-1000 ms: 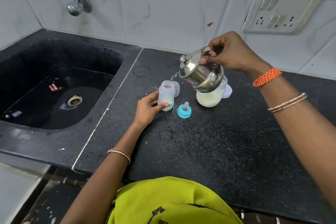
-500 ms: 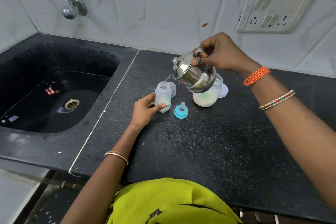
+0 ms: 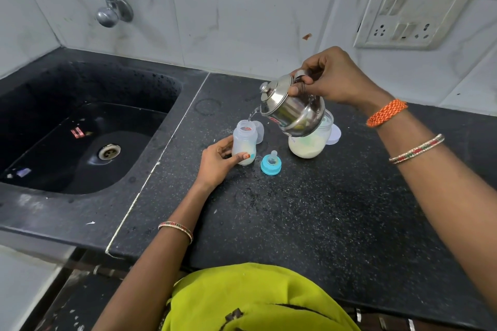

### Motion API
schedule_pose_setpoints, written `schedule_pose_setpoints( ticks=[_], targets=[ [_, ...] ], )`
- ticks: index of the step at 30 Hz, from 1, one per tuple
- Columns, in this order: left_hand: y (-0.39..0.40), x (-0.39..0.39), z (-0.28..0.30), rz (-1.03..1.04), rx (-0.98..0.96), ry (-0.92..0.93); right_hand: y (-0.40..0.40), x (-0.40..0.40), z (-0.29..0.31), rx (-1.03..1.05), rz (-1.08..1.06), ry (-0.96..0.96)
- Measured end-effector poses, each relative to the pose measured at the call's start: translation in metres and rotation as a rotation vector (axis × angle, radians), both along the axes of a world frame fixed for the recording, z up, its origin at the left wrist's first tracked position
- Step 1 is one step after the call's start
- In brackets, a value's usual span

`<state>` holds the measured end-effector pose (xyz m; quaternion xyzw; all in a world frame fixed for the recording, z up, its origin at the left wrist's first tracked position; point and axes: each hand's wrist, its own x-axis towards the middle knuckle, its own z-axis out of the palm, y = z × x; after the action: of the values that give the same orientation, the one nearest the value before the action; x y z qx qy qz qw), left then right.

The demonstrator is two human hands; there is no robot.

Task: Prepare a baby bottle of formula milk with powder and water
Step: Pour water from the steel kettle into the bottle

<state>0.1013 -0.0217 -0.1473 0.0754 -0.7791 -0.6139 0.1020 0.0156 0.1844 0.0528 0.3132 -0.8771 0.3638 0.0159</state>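
Note:
A small clear baby bottle [image 3: 244,142] stands upright on the black counter with whitish powder at its bottom. My left hand [image 3: 219,160] grips its lower half. My right hand [image 3: 332,76] holds a small steel kettle [image 3: 291,109] by its handle, tilted left, and a thin stream of water runs from its spout into the bottle's open mouth. A blue teat ring with its nipple [image 3: 271,163] lies just right of the bottle. Behind the kettle stands a clear jar of pale formula powder [image 3: 308,144], partly hidden.
A black sink [image 3: 80,129] with a steel tap [image 3: 107,5] lies to the left. A clear cap [image 3: 259,131] stands behind the bottle and a white lid [image 3: 334,134] lies behind the jar. A wall socket plate [image 3: 411,16] is at the upper right. The counter [image 3: 309,217] is wet in spots.
The kettle stays tilted and keeps pouring into the bottle. Both hands hold their places; only the camera view has shifted slightly.

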Motion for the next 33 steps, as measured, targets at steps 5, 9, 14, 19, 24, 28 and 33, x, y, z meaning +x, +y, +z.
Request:
schedule_pose_setpoints(
  ticks=[5,9,14,19,24,28,33],
  targets=[
    [-0.0003,-0.0007,-0.0005,0.007,-0.018,0.004,-0.0005,-0.0017,-0.0019,-0.006,0.009,-0.006],
    [-0.001,-0.0015,-0.0015,0.005,-0.031,0.0,-0.0006,0.0,-0.001,-0.013,0.005,-0.005],
    [-0.0015,-0.0025,-0.0027,-0.007,-0.025,-0.005,0.0006,-0.0017,-0.0008,-0.009,-0.006,-0.003],
    [0.0007,-0.0013,-0.0003,-0.057,0.005,0.018,0.0008,-0.0005,0.0001,-0.007,0.011,-0.021],
    [-0.0023,-0.0024,-0.0041,-0.1,-0.011,0.014,0.0006,-0.0035,-0.0005,-0.007,0.002,0.005],
    [-0.0005,-0.0024,-0.0045,-0.119,-0.048,0.023,-0.0006,-0.0026,0.0014,-0.005,0.007,-0.013],
    [-0.0013,-0.0039,-0.006,-0.088,-0.03,0.031,0.0008,-0.0022,0.0016,-0.006,0.016,0.015]
  ],
)
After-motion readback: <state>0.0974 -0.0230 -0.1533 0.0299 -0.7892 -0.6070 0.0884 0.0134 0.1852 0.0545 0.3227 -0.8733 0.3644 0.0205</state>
